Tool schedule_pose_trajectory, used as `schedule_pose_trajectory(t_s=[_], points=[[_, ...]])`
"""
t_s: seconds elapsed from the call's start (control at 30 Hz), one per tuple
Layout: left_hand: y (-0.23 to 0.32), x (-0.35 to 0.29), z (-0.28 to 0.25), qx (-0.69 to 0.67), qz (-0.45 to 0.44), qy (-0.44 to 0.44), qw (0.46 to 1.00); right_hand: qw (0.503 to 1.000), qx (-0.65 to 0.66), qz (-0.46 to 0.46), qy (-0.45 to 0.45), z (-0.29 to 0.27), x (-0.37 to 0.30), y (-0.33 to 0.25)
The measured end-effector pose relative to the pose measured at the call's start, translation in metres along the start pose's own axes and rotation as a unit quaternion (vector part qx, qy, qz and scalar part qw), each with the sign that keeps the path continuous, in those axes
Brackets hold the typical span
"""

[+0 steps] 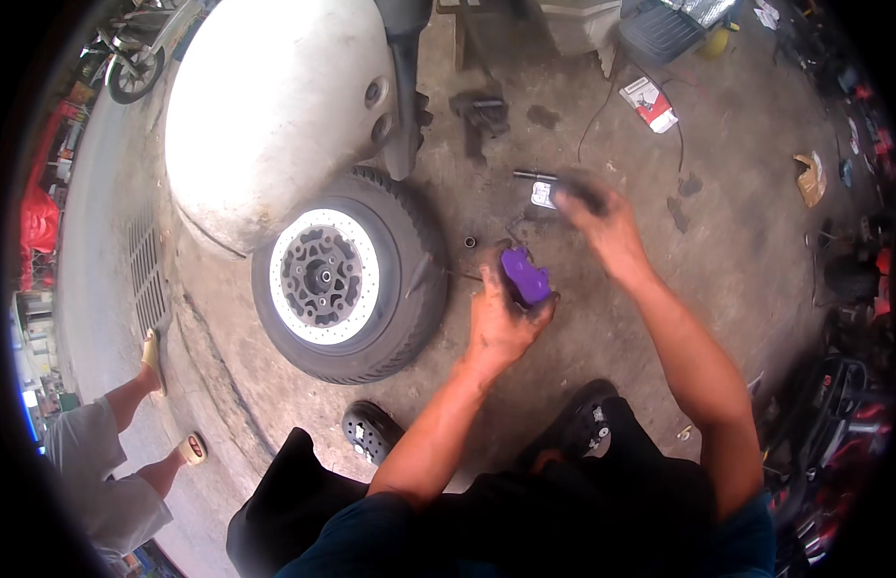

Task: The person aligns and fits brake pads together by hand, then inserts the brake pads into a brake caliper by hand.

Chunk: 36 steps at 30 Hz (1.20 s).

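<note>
My left hand [501, 323] is closed around a purple brake caliper [527, 276], with the thumb along its right side. My right hand [607, 229] is up and to the right of it, over the floor. Its dark fingertips are smeared by motion, so their grip cannot be made out. Beside those fingertips are a small white label-like piece [541, 195] and a thin metal rod [534, 174]. To the left of the caliper lies a wheel [409, 279] with a tyre and a drilled brake disc [370, 275]. A small dark socket-like ring [470, 242] rests between wheel and caliper.
A large dirty white scooter body [274, 106] overhangs the wheel. Farther off lie a red and white box [650, 104], thin wires and a torn brown piece [810, 180]. At the left, a person in grey shorts [111, 482] stands near a floor grate [147, 270]. Motorbike parts line the right.
</note>
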<state>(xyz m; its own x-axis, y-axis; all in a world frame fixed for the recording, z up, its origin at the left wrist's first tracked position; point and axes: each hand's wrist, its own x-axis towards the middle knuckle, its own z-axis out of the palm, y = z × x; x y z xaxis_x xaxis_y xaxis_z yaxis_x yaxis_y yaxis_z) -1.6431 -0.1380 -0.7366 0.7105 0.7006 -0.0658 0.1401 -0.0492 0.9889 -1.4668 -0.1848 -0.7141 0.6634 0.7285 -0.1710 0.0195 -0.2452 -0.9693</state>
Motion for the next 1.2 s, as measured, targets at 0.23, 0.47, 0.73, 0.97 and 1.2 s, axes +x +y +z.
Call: schedule_pose_trajectory(t_s=[0.23,0.47,0.73,0.97,1.2], points=[[0.000,0.009,0.007,0.171,0.058,-0.086,0.980,0.982,0.129,0.097,-0.102,0.003,-0.071,0.009],[0.009,0.021,0.006,-0.035,0.010,-0.148,0.988,0.950,0.251,0.173,-0.067,-0.018,-0.068,-0.001],[0.013,0.010,0.022,-0.059,0.014,-0.050,0.997,0.915,0.348,0.188,-0.074,-0.018,-0.073,0.012],[0.005,0.004,0.026,-0.135,0.043,-0.033,0.989,0.910,0.358,0.178,-0.106,-0.019,-0.075,0.017],[0.010,0.009,0.020,-0.296,-0.031,-0.057,0.953,0.907,0.378,0.159,-0.097,-0.018,-0.077,0.004]])
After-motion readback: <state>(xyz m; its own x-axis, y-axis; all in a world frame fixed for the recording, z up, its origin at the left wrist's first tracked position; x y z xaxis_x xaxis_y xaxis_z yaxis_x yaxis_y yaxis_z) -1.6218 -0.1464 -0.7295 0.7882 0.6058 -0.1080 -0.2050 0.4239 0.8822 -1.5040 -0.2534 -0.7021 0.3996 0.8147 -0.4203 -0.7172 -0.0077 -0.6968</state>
